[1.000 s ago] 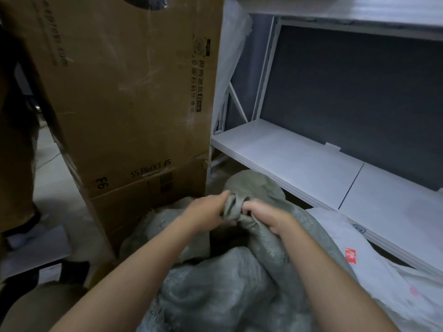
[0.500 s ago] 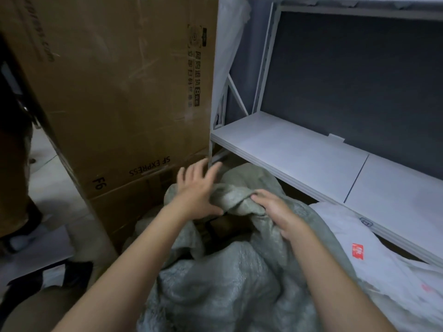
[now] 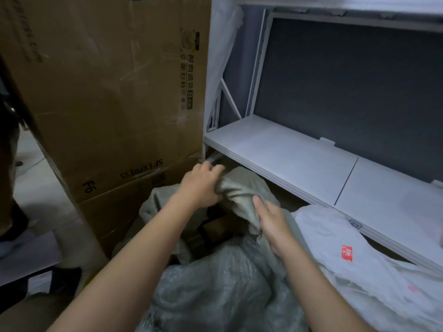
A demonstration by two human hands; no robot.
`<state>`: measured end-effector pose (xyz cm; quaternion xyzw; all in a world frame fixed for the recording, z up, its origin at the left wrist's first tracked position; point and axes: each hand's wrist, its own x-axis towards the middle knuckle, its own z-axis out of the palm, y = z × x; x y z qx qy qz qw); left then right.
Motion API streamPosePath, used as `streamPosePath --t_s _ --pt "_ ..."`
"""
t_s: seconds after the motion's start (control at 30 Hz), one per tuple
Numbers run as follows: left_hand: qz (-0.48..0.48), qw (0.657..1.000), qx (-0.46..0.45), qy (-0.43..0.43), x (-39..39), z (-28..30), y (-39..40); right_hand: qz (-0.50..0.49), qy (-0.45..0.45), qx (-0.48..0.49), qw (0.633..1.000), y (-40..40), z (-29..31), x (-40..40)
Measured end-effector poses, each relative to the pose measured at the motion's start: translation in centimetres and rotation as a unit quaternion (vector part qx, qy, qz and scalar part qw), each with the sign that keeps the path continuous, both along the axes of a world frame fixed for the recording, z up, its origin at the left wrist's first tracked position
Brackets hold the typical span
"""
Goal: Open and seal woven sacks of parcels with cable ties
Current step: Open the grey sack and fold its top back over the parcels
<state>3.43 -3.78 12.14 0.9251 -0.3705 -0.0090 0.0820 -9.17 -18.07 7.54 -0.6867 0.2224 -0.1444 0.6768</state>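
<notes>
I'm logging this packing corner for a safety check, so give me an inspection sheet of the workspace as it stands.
Surface: pale floor, partly visible at left.
Job's things: grey-green woven sack, mouth open with brown parcels inside; no cable tie seen.
Clutter: white plastic bag with red label beside the sack.
Hands: left hand grips the sack's bunched rim; right hand rests on the fabric, fingers fairly straight.
Cables: nothing seen.
Surroundings: tall brown cardboard box marked SF EXPRESS; white metal shelf.

One grey sack (image 3: 215,283), one cardboard box (image 3: 107,104), perhaps two white bags (image 3: 335,248).
</notes>
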Motion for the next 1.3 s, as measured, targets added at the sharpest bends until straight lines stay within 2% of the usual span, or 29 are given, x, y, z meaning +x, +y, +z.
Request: streamPosePath --t_s 0.03,0.07,0.1,0.13,0.2,0.23,0.27,0.3,0.33,0.37,0.4,0.43,0.47,0.5,0.57,0.63,0.67,0.73,0.83,0.9,0.93,0.97,1.0,1.03,1.07,1.17,1.23,1.3 --pt "-0.055 0.998 0.003 -0.029 -0.8 -0.4 0.0 0.026 0.023 0.117 0.993 -0.3 1.0 0.6" --pt "-0.113 0.993 -0.001 -0.042 -1.5 -0.9 -0.3 0.059 0.059 0.179 0.98 -0.4 1.9 1.0" --pt "-0.156 0.987 -0.006 -0.042 -1.9 -1.4 -0.6 0.098 0.096 0.191 0.972 -0.5 2.8 1.3" --pt "-0.176 0.984 -0.018 -0.033 -1.9 -1.7 -1.0 0.115 0.129 0.141 0.975 -0.6 3.0 1.7" --pt "-0.153 0.985 -0.072 0.027 -0.6 -2.0 -1.5 0.106 0.144 -0.091 0.98 -0.8 3.5 1.5" --pt "-0.106 0.985 -0.11 0.085 0.1 -1.9 -1.6 0.094 0.148 -0.228 0.958 -1.2 3.3 0.9" --pt "-0.059 0.974 -0.148 0.161 0.4 -1.6 -1.6 0.083 0.17 -0.381 0.905 -1.3 2.8 -0.1" --pt "-0.02 0.954 -0.185 0.235 0.9 -1.3 -1.7 0.067 0.185 -0.514 0.835 -1.1 2.0 -1.2" --pt "0.01 0.936 -0.208 0.285 1.4 -0.9 -1.7 0.049 0.178 -0.588 0.787 -1.2 0.9 -2.0" --pt "0.038 0.926 -0.205 0.313 1.6 -0.5 -1.8 0.026 0.149 -0.596 0.788 -1.3 -0.1 -2.5" --pt "0.066 0.933 -0.173 0.308 1.8 -0.2 -2.0 0.007 0.1 -0.539 0.836 -1.6 -0.7 -2.6" --pt "0.094 0.955 -0.108 0.259 1.7 0.1 -2.0 -0.016 0.045 -0.432 0.901 -1.8 -0.8 -2.4" --pt "0.112 0.976 -0.038 0.18 1.3 0.2 -1.9 -0.025 0.011 -0.325 0.945 -2.2 -0.8 -1.7" --pt "0.086 0.99 0.001 0.111 0.7 0.0 -1.9 -0.016 0.008 -0.236 0.972 -2.3 -0.3 -0.8" --pt "-0.06 0.998 -0.002 0.03 -0.9 -0.4 -2.3 0.057 0.033 -0.065 0.996 -2.6 1.0 0.6" --pt "-0.176 0.984 -0.01 -0.005 -1.7 -0.7 -2.9 0.128 0.076 0.09 0.985 -2.6 2.4 1.3" --pt "-0.188 0.982 -0.012 -0.013 -1.4 -0.6 -3.1 0.136 0.089 0.099 0.982 -2.6 3.0 1.3" --pt "-0.15 0.989 -0.008 -0.011 -0.4 0.2 -3.2 0.093 0.104 -0.065 0.988 -3.0 3.1 0.9" --pt "-0.069 0.989 -0.028 0.128 0.8 1.4 -3.1 0.046 0.11 -0.344 0.932 -1.9 2.6 -1.3" --pt "-0.01 0.981 -0.061 0.183 1.3 2.0 -3.3 0.027 0.083 -0.425 0.901 -0.5 0.8 -2.4" --pt "0.027 0.985 -0.072 0.157 1.4 2.1 -3.5 0.014 0.061 -0.397 0.916 -0.1 0.0 -2.6" --pt "0.064 0.99 -0.07 0.104 1.3 2.0 -3.5 0.002 0.038 -0.301 0.953 0.0 -0.6 -2.3" --pt "0.092 0.992 -0.061 0.068 1.0 2.0 -3.2 0.003 0.024 -0.167 0.986 0.0 -0.5 -1.9" --pt "0.104 0.99 -0.059 0.069 0.5 2.0 -2.8 0.001 0.016 -0.048 0.999 -0.1 -0.5 -1.3" --pt "0.11 0.987 -0.064 0.1 -0.2 2.0 -2.5 -0.006 0.006 0.02 1.0 -0.3 -0.3 -0.6" --pt "0.13 0.962 -0.149 0.186 -2.4 2.3 -1.6 -0.032 -0.03 0.039 0.998 -0.6 1.4 1.7" --pt "0.133 0.915 -0.23 0.304 -3.3 2.6 -1.5 -0.028 -0.038 0.075 0.996 -0.1 3.5 3.3" --pt "0.105 0.85 -0.263 0.444 -4.1 3.0 -1.7 0.019 -0.053 0.166 0.984 -0.1 5.8 4.4"
